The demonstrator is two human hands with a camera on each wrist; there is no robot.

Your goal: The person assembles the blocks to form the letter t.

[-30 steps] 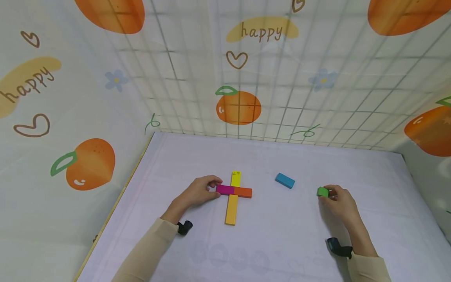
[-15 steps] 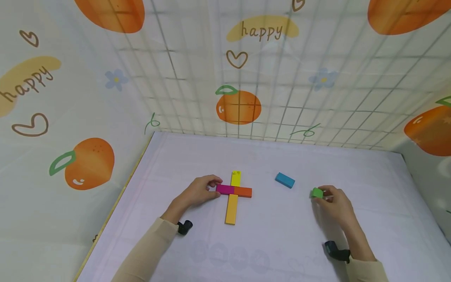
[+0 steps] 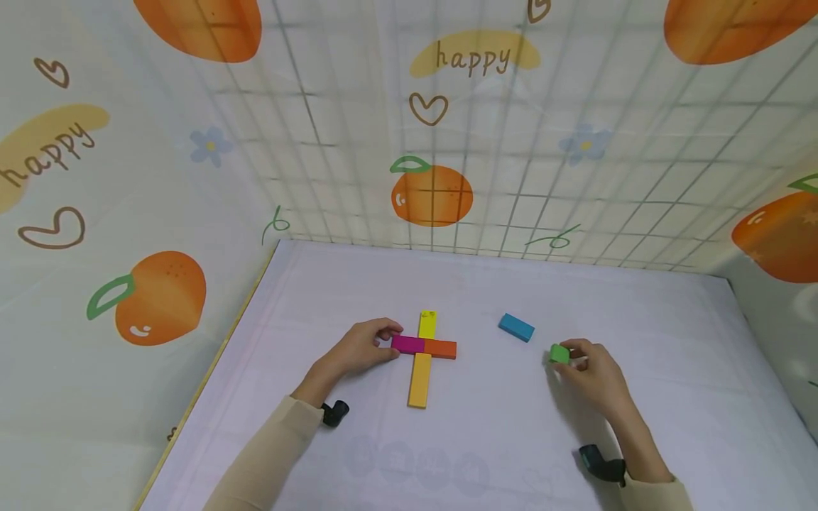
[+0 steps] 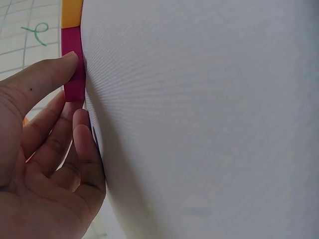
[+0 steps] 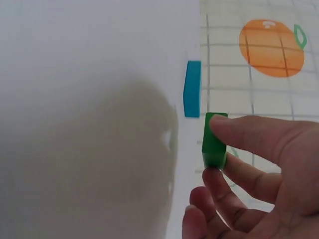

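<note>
With thumb and fingers, my left hand pinches the left end of a magenta block that lies on the table. An orange block meets its right end. A yellow block extends behind this row, and a longer amber block extends in front, so the pieces make a cross. My right hand holds a small green block between thumb and fingertips; in the right wrist view it is raised off the table. Behind and left of the green block lies a blue block.
A white sheet covers the table. Behind it rises a curtain printed with oranges, over a wire grid. A black wrist camera sits on the left wrist, another black camera on the right.
My right hand has moved left with the green block, bringing it closer to the blue block. The left hand and the cross of blocks have stayed in place.
</note>
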